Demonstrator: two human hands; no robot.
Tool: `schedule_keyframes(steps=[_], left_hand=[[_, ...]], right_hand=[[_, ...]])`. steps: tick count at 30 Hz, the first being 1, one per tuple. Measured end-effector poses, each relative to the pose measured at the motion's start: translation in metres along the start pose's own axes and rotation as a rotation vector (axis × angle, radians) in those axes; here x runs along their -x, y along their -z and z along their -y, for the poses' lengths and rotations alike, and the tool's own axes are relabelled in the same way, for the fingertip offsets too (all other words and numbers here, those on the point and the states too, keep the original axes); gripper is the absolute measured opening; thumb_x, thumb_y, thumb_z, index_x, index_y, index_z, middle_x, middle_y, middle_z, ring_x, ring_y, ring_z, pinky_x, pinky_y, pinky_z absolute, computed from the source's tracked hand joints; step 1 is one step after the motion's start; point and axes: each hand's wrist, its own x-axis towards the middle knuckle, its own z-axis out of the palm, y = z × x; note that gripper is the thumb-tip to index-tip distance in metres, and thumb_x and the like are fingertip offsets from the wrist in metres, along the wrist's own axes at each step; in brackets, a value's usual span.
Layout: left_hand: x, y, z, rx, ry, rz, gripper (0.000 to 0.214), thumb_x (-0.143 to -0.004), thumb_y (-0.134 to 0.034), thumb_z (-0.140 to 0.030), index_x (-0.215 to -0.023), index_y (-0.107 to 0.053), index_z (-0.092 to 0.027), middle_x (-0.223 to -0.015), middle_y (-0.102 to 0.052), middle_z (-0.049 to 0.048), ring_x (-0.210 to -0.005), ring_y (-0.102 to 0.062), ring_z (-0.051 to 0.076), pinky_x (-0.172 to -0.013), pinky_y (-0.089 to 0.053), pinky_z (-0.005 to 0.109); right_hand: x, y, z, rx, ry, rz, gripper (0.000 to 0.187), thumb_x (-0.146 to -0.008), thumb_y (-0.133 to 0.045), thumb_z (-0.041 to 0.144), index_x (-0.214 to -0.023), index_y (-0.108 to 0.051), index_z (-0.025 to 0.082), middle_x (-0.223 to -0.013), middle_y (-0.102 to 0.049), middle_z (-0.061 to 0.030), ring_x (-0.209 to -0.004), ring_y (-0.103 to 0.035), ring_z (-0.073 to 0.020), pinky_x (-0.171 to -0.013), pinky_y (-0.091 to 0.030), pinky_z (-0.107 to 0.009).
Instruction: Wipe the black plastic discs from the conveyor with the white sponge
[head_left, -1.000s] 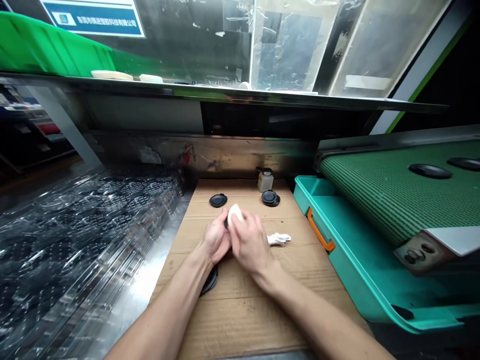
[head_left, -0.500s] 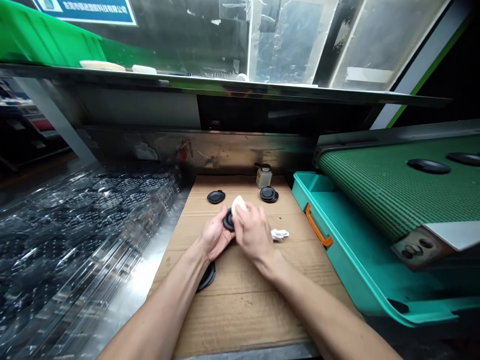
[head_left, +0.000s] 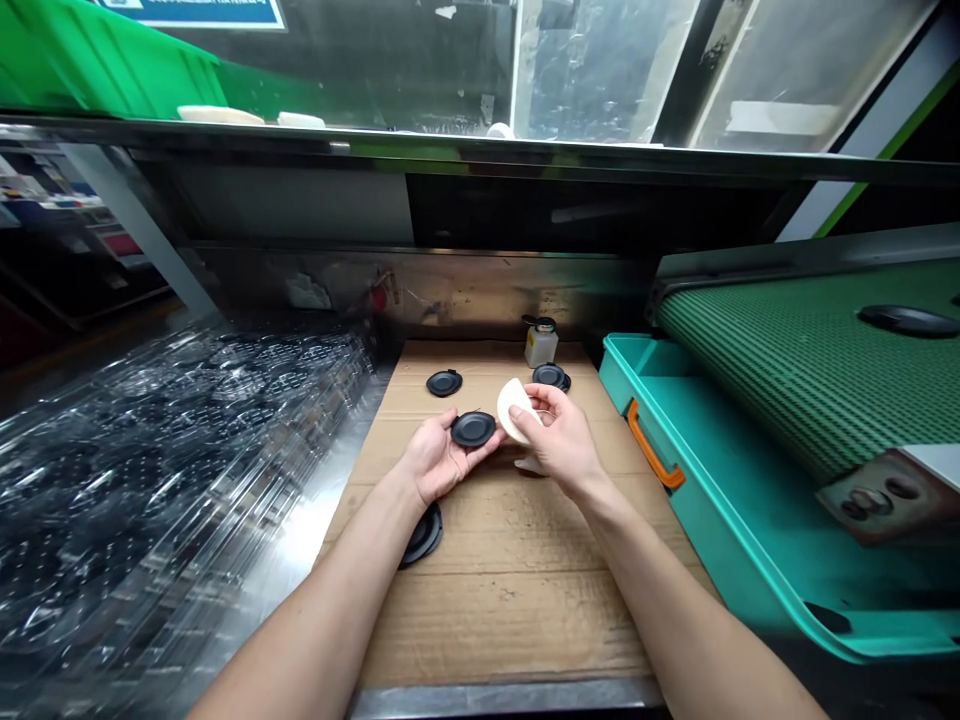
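Note:
My left hand [head_left: 435, 455] holds a round black plastic lid [head_left: 473, 429] with a small tab, tilted up on the fingers. In my right hand [head_left: 559, 435] a white round pad [head_left: 514, 410] is pinched between thumb and fingers, just right of the lid and apart from it. Under the right hand a scrap of white cloth [head_left: 529, 466] lies partly hidden on the cardboard sheet [head_left: 517, 620]. Another black lid [head_left: 444, 382] rests farther back. More lids [head_left: 550, 376] overlap at the back right, and others [head_left: 422, 537] lie beside my left forearm.
A small bottle with a black cap [head_left: 541, 345] stands at the back of the cardboard. To the right is a teal bin [head_left: 697, 520] with an orange handle, below a green conveyor belt [head_left: 817, 330] carrying black lids. Clear trays of black parts [head_left: 172, 450] fill the left side.
My right hand has drawn the white pad away from the lid, to the right. The lid in my left hand now shows its whole face. The camera view has shifted slightly.

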Motion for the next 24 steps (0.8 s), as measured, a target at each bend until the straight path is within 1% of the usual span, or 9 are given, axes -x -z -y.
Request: schedule_keyframes(steps=[2,4,9,12,14,18,20,22,24], left_hand=[[-0.001,0.0,0.002,-0.022,-0.035,-0.006,0.042,-0.1,-0.032,-0.032,-0.12,-0.053,-0.001,-0.103,-0.069,0.0204,-0.096,-0.069,0.027,-0.083,-0.06,0.041],[-0.001,-0.001,0.005,-0.064,-0.06,0.024,0.041,-0.1,-0.032,-0.032,-0.116,-0.056,-0.002,-0.104,-0.069,0.0201,-0.097,-0.069,0.027,-0.088,-0.057,0.044],[0.002,-0.006,0.015,-0.192,-0.143,0.16,0.041,-0.099,-0.037,-0.033,-0.115,-0.061,-0.003,-0.114,-0.067,0.0217,-0.107,-0.065,0.028,-0.096,-0.053,0.043],[0.004,-0.01,0.019,-0.205,-0.216,0.121,0.034,-0.097,-0.043,-0.027,-0.109,-0.065,-0.005,-0.108,-0.07,0.0192,-0.105,-0.066,0.027,-0.098,-0.051,0.04],[0.005,-0.01,0.02,-0.201,-0.248,0.082,0.031,-0.096,-0.045,-0.026,-0.103,-0.067,-0.005,-0.103,-0.071,0.0187,-0.102,-0.067,0.027,-0.097,-0.052,0.04],[0.006,-0.007,0.017,-0.256,-0.259,0.059,0.031,-0.095,-0.048,-0.028,-0.098,-0.067,-0.005,-0.1,-0.071,0.0189,-0.098,-0.068,0.027,-0.092,-0.054,0.04],[0.005,-0.005,0.017,-0.294,-0.265,0.062,0.028,-0.095,-0.049,-0.027,-0.099,-0.066,-0.006,-0.102,-0.071,0.0183,-0.097,-0.068,0.026,-0.09,-0.055,0.042],[0.003,-0.004,0.018,-0.324,-0.281,0.047,0.024,-0.094,-0.05,-0.026,-0.098,-0.065,-0.007,-0.101,-0.071,0.0173,-0.094,-0.069,0.026,-0.087,-0.056,0.043],[0.001,-0.003,0.019,-0.336,-0.28,0.023,0.022,-0.094,-0.051,-0.024,-0.097,-0.065,-0.007,-0.1,-0.071,0.0169,-0.091,-0.069,0.024,-0.085,-0.057,0.042]], right_hand=[[0.002,-0.003,0.0,0.063,0.025,0.024,0.045,-0.076,-0.071,0.037,-0.113,-0.057,0.016,-0.101,-0.065,-0.0069,-0.087,-0.064,-0.0184,-0.077,-0.054,-0.031],[0.005,-0.004,0.0,0.177,0.076,0.035,0.04,-0.079,-0.067,0.036,-0.113,-0.058,0.017,-0.102,-0.066,-0.0067,-0.087,-0.064,-0.0183,-0.079,-0.053,-0.031],[0.016,-0.01,0.001,0.603,0.25,0.033,0.031,-0.088,-0.057,0.033,-0.116,-0.061,0.022,-0.105,-0.068,-0.0055,-0.095,-0.062,-0.0204,-0.087,-0.046,-0.033],[0.024,-0.018,0.003,0.613,0.188,0.077,0.029,-0.092,-0.052,0.034,-0.118,-0.06,0.024,-0.097,-0.07,-0.0026,-0.086,-0.064,-0.0183,-0.078,-0.047,-0.028],[0.026,-0.021,0.004,0.575,0.144,0.103,0.027,-0.093,-0.05,0.036,-0.113,-0.061,0.023,-0.093,-0.07,-0.0016,-0.082,-0.064,-0.0169,-0.072,-0.046,-0.026],[0.022,-0.013,0.005,0.58,0.073,0.288,0.02,-0.087,-0.058,0.035,-0.097,-0.068,0.021,-0.088,-0.071,-0.0004,-0.078,-0.064,-0.0162,-0.069,-0.045,-0.025],[0.018,-0.006,0.006,0.652,0.073,0.262,0.018,-0.085,-0.06,0.032,-0.095,-0.071,0.022,-0.09,-0.072,-0.0003,-0.081,-0.064,-0.0172,-0.072,-0.045,-0.026],[0.016,-0.002,0.006,0.714,0.116,0.154,0.02,-0.087,-0.057,0.03,-0.099,-0.071,0.023,-0.092,-0.072,-0.0007,-0.083,-0.064,-0.0177,-0.075,-0.045,-0.027],[0.013,-0.001,0.007,0.698,0.173,0.177,0.021,-0.088,-0.054,0.029,-0.1,-0.07,0.022,-0.092,-0.072,-0.0005,-0.084,-0.064,-0.0166,-0.077,-0.044,-0.026]])
